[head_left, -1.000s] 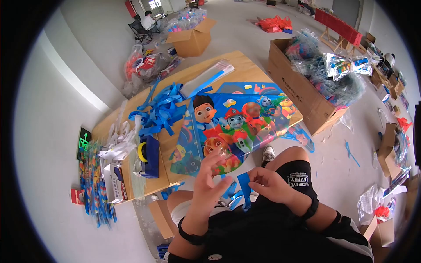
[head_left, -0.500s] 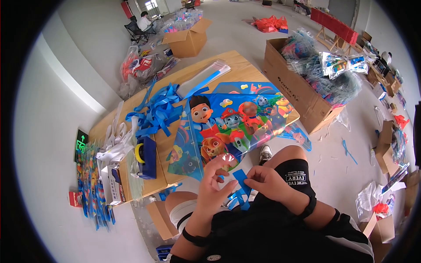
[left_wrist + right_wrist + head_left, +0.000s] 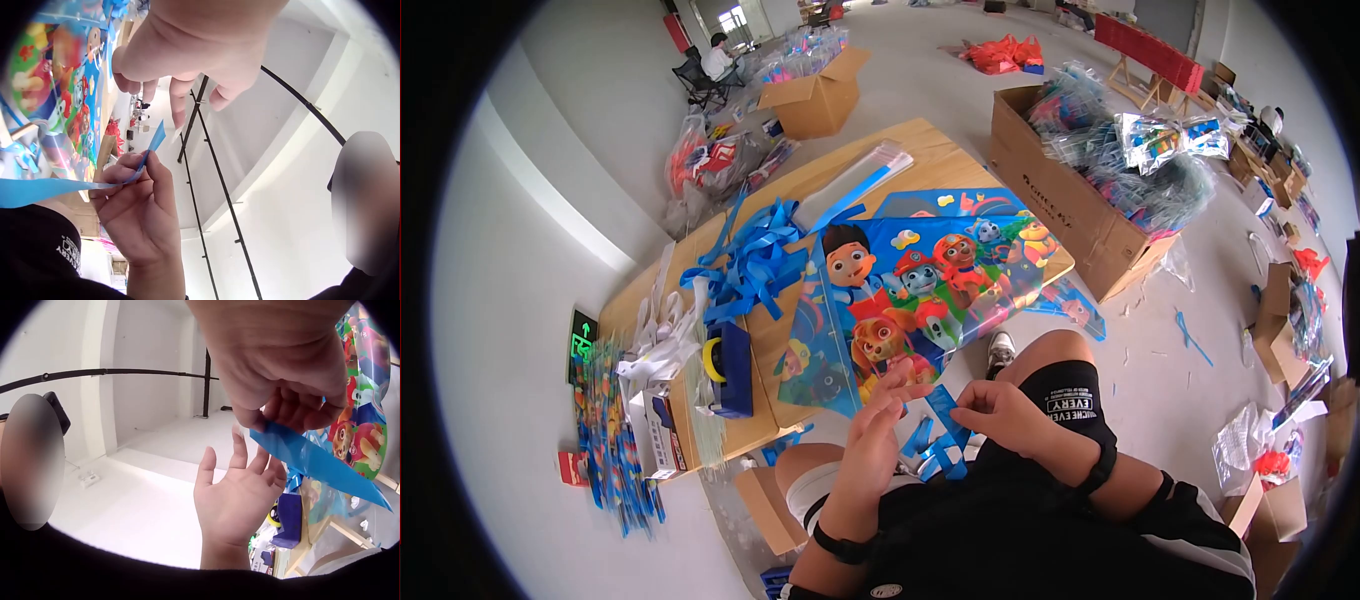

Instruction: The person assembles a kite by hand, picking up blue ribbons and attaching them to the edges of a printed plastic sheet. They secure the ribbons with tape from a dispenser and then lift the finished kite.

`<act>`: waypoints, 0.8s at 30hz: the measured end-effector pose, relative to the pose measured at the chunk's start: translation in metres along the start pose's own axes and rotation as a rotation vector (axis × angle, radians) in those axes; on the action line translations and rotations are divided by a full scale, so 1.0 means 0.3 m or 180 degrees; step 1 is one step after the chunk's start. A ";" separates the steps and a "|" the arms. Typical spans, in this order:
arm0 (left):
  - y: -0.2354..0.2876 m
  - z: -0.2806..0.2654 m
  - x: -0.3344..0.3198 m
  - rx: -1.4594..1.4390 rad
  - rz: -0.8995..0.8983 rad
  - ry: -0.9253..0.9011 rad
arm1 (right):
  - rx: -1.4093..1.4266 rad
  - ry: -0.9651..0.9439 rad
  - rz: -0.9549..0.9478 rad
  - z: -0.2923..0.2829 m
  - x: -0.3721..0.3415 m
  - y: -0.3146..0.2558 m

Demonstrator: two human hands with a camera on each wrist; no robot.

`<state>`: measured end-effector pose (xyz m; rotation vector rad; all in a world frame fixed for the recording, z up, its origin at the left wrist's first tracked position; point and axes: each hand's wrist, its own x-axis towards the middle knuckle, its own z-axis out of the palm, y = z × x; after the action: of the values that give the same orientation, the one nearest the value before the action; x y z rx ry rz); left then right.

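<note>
Two bare hands, black band on each wrist. Right hand (image 3: 1005, 415) clamped on strip (image 3: 943, 407), thumb against fingers; one flat, narrow, glossy blue band, film-like, short end poking past the fingertips, rest trailing down. Strip sits between the hands, just beside the left hand (image 3: 872, 437), whose fingers are apart and loosely bent; contact there, can't tell. Just past the hands: glossy sheet (image 3: 915, 290), cartoon dogs and one boy printed on it, on a smooth wood table (image 3: 920, 145). Left part of the table: one dispenser (image 3: 734, 368), boxy, dark blue, yellow ring; one tangled pile (image 3: 750, 262) of flat blue bands, too knotted to count. Beyond the table, two big cardboard cartons: right carton (image 3: 1050, 190) heaped with crinkly clear bags, left carton (image 3: 812, 108) also filled. Farther back, one crumpled red heap (image 3: 1003, 55) on floor.
</note>
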<state>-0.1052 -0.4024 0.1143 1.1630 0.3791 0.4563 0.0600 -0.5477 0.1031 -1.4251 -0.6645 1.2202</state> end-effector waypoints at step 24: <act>-0.028 -0.007 0.003 -0.0330 0.0022 0.0006 | 0.0092 -0.0028 -0.0046 0.001 0.003 -0.011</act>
<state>-0.1044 -0.4030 0.1057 1.0636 0.3492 0.4777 0.0609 -0.5459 0.1058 -1.3897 -0.6596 1.2207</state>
